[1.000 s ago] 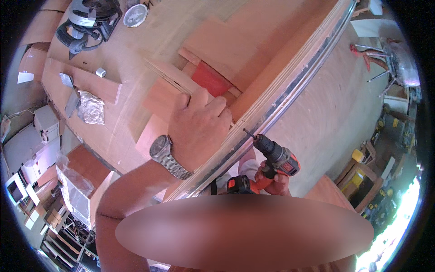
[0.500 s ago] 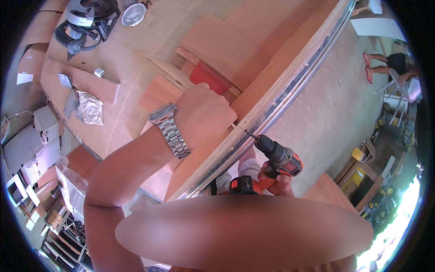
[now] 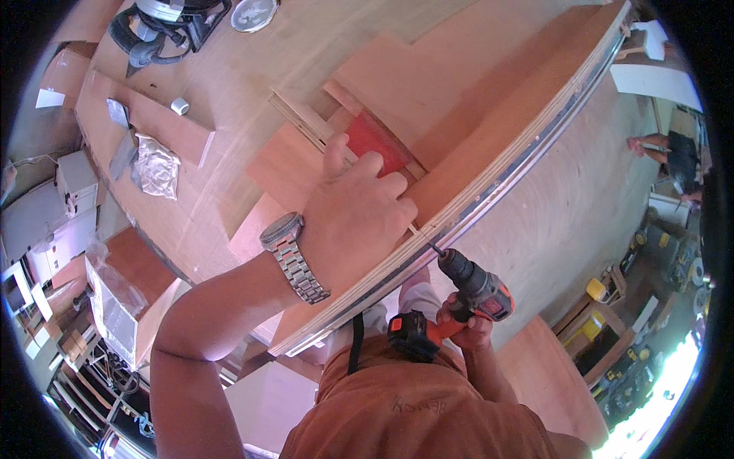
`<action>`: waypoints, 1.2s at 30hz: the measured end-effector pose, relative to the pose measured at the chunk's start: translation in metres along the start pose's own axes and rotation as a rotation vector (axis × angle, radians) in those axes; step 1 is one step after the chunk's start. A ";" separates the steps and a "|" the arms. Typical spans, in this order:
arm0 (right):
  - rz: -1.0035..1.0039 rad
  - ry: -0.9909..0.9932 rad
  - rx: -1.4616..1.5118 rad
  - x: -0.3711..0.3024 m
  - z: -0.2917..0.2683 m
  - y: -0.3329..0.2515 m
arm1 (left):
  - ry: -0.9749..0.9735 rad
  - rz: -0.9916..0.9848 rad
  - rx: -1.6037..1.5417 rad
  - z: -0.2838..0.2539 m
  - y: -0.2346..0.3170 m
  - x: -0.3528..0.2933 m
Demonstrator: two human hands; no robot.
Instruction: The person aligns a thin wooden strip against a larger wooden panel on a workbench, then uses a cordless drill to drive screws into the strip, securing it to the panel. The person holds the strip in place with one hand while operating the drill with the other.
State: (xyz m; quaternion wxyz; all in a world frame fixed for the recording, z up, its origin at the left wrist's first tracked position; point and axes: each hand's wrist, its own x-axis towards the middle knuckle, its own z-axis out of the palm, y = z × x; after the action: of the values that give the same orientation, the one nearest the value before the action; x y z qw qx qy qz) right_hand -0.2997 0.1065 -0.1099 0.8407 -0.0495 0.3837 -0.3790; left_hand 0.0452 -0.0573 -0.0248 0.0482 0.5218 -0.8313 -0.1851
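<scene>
My right hand (image 3: 468, 320) grips an orange-and-black cordless drill (image 3: 483, 292) by its handle, the battery pointing towards my body. The thin drill bit (image 3: 434, 246) points at the layered edge of a long wooden panel (image 3: 478, 164), its tip by that edge. Across the panel lies my left hand (image 3: 355, 210), fingers bent over the wood close to the edge; its thumb and palm side are hidden. A thin pale piece (image 3: 415, 228) shows between its fingers and the drill bit; what it is I cannot make out. A metal-band watch (image 3: 294, 260) circles the left wrist.
A red block (image 3: 376, 141) and loose wooden strips (image 3: 302, 122) lie just beyond my left hand. Further off stand a power saw (image 3: 164, 30) and a crumpled silver bag (image 3: 157, 167). Another person's legs (image 3: 650, 147) show at the far right.
The fingers of my left hand have loosened from a tighter fist and spread a little. The whole view has shifted slightly; the drill still points at the panel edge.
</scene>
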 end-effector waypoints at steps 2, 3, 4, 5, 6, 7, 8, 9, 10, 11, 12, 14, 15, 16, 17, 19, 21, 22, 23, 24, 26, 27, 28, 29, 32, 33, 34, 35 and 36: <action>0.021 -0.020 0.004 0.001 0.001 0.000 | 0.058 -0.005 -0.062 0.003 0.001 -0.002; 0.024 -0.019 0.020 0.000 0.003 0.000 | 0.095 -0.002 -0.096 0.006 0.001 -0.003; 0.031 -0.023 0.042 0.000 0.004 0.001 | 0.103 -0.001 -0.142 0.008 0.001 -0.004; 0.029 -0.006 0.042 0.000 0.006 0.001 | 0.134 0.010 -0.136 0.010 0.000 -0.005; 0.029 0.004 0.046 -0.001 0.007 0.001 | 0.135 0.018 -0.143 0.012 -0.001 -0.005; 0.028 0.015 0.050 -0.001 0.008 0.002 | 0.138 0.025 -0.169 0.013 -0.002 -0.006; 0.035 -0.003 0.051 -0.001 0.008 0.002 | 0.148 0.027 -0.141 0.015 -0.003 -0.006; 0.036 -0.018 0.052 -0.001 0.008 0.003 | 0.160 0.034 -0.133 0.016 -0.003 -0.006; 0.040 -0.018 0.048 -0.001 0.007 0.002 | 0.168 0.048 -0.127 0.018 -0.003 -0.004; 0.042 -0.043 0.061 -0.001 0.005 0.001 | 0.173 0.042 -0.123 0.018 -0.003 -0.002; 0.049 -0.048 0.073 -0.001 0.002 0.003 | 0.168 0.044 -0.123 0.018 -0.003 -0.001; 0.013 -0.051 0.075 -0.003 -0.003 0.006 | 0.154 0.051 -0.127 0.017 -0.004 0.001; 0.033 0.014 0.048 -0.007 -0.004 0.006 | 0.141 0.056 -0.131 0.016 -0.005 0.002; 0.041 0.040 0.029 -0.007 -0.006 0.006 | 0.126 0.064 -0.127 0.015 -0.005 0.003; 0.049 0.067 0.013 -0.008 -0.007 0.006 | 0.120 0.071 -0.150 0.013 -0.004 0.004; 0.046 0.054 0.011 -0.010 -0.009 0.005 | 0.102 0.088 -0.174 0.011 -0.004 0.007; 0.042 0.044 0.023 -0.012 -0.006 0.005 | 0.095 0.108 -0.165 0.009 -0.002 0.010; 0.045 0.044 0.036 -0.011 -0.005 0.004 | 0.090 0.104 -0.153 0.008 0.000 0.010; 0.051 0.033 0.045 -0.009 -0.005 0.003 | 0.090 0.093 -0.134 0.007 0.001 0.011; 0.022 0.055 0.042 -0.010 -0.003 0.003 | 0.093 0.095 -0.138 0.008 0.001 0.011; -0.008 0.085 0.025 -0.011 0.000 0.004 | 0.105 0.078 -0.131 0.008 0.001 0.011; -0.019 0.065 0.033 -0.010 0.001 0.004 | 0.105 0.070 -0.137 0.008 0.000 0.009; -0.016 0.050 0.033 -0.009 0.001 0.003 | 0.106 0.060 -0.141 0.009 0.000 0.009; -0.020 0.016 0.047 -0.007 0.002 0.003 | 0.103 0.048 -0.142 0.011 -0.001 0.008; -0.017 0.049 0.039 -0.007 0.003 0.002 | 0.160 0.050 -0.235 0.016 -0.007 0.006; -0.008 0.038 0.044 -0.006 0.002 0.001 | 0.184 0.046 -0.261 0.017 -0.009 0.005; -0.013 0.065 0.029 -0.007 0.002 0.001 | 0.205 0.044 -0.292 0.019 -0.010 0.003; -0.009 0.058 0.027 -0.007 0.002 0.001 | 0.225 0.045 -0.328 0.020 -0.012 0.002; -0.006 0.053 0.023 -0.006 0.001 0.000 | 0.223 0.046 -0.324 0.021 -0.014 0.001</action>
State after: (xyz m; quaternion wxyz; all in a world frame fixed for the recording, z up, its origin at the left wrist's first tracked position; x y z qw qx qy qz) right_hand -0.3014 0.1108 -0.1054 0.8296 -0.0308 0.4012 -0.3871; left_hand 0.0505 -0.0580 -0.0498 0.2275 0.5055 -0.7919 -0.2562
